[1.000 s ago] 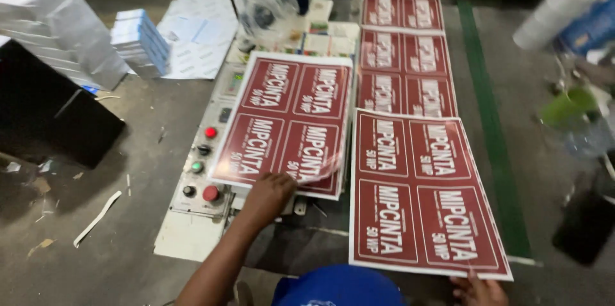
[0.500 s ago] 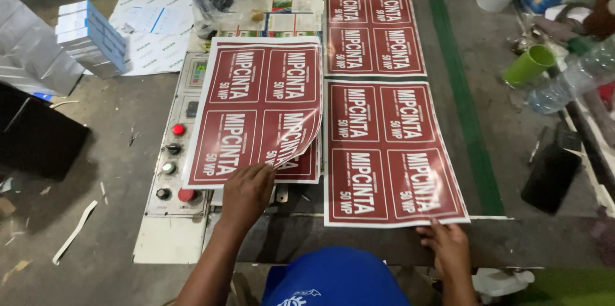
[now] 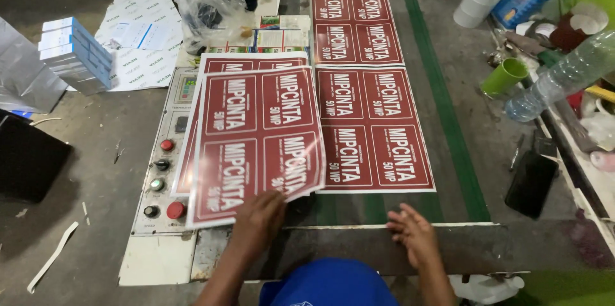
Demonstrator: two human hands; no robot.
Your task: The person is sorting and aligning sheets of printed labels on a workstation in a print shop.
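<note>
- Risk: the top sheet (image 3: 256, 143) is pinched only at its near edge, so it may sag, crease, or drag the sheet under it askew.
- Risk: its left side overhangs the control panel (image 3: 163, 171); a slipping corner might brush the red button (image 3: 175, 210).
- Left hand (image 3: 259, 216) grips that sheet's near edge; right hand (image 3: 416, 235) lies open and empty on the surface (image 3: 384, 216).
- Sheet: glossy dark red, four white-lettered panels, white border, lying slightly askew on a stack left of the printed strip (image 3: 375, 130).
</note>
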